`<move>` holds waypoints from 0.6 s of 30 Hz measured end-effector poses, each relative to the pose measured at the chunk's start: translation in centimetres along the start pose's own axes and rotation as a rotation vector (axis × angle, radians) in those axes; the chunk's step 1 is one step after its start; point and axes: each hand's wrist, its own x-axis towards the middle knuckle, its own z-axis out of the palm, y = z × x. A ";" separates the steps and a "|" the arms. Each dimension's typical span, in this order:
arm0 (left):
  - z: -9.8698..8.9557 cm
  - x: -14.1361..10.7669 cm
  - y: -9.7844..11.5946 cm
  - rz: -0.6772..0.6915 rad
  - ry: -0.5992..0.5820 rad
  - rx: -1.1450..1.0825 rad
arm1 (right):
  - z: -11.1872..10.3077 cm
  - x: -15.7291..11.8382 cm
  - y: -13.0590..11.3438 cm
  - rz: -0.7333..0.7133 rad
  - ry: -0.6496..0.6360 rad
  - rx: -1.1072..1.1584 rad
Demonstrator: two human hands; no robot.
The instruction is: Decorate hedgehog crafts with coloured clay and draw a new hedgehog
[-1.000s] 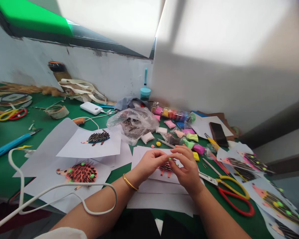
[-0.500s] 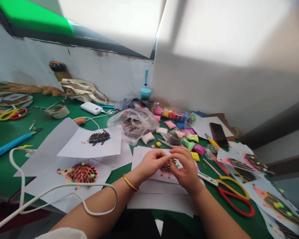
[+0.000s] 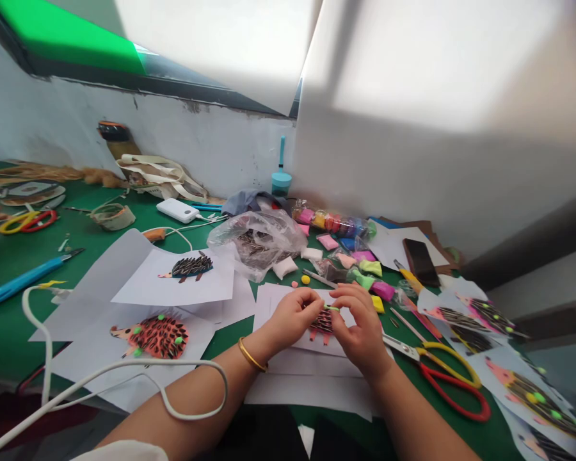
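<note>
A small strip of light green clay [image 3: 333, 308] stretches between my fingertips. My left hand [image 3: 292, 315] pinches its left end, thumb against forefinger, and my right hand [image 3: 360, 323] pinches the right end. Just under my hands lies a sheet of white paper [image 3: 290, 341] bearing a hedgehog figure [image 3: 322, 322] with dark seed spines and pink feet; my fingers cover part of it. Beyond my hands sit a yellow clay ball [image 3: 306, 280] and a small pink ball [image 3: 294, 284].
Scissors [image 3: 454, 378] with red and yellow handles lie to my right, near more hedgehog pictures [image 3: 532, 394]. Left are two hedgehog sheets [image 3: 173, 291], a white cable [image 3: 125, 363] crossing over my left forearm, and a blue cutter [image 3: 26, 282]. Seeds fill a plastic bag [image 3: 256, 240] behind.
The green clay now shows as a drawn-out strip between my fingers, with my hands slightly farther apart. Part of another person's hand has appeared at the far left edge.
</note>
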 end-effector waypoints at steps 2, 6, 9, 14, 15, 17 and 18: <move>-0.1 0.1 -0.1 -0.012 0.042 -0.026 | -0.1 0.0 0.1 0.009 0.018 0.007; -0.4 0.3 -0.4 -0.032 0.143 -0.074 | -0.2 0.1 0.3 0.002 0.028 0.011; -0.4 0.5 -0.4 -0.049 0.193 -0.162 | -0.2 0.1 0.3 0.020 0.045 0.017; -0.3 0.4 -0.4 -0.113 0.186 -0.288 | -0.2 -0.1 0.3 0.072 0.052 -0.025; -0.3 0.4 -0.3 -0.125 0.177 -0.287 | -0.1 -0.2 0.3 0.079 0.054 -0.027; -0.2 0.4 -0.3 -0.142 0.154 -0.273 | -0.1 -0.3 0.3 0.083 0.057 -0.015; -0.2 0.4 -0.3 -0.147 0.133 -0.271 | 0.0 -0.3 0.3 0.082 0.055 -0.008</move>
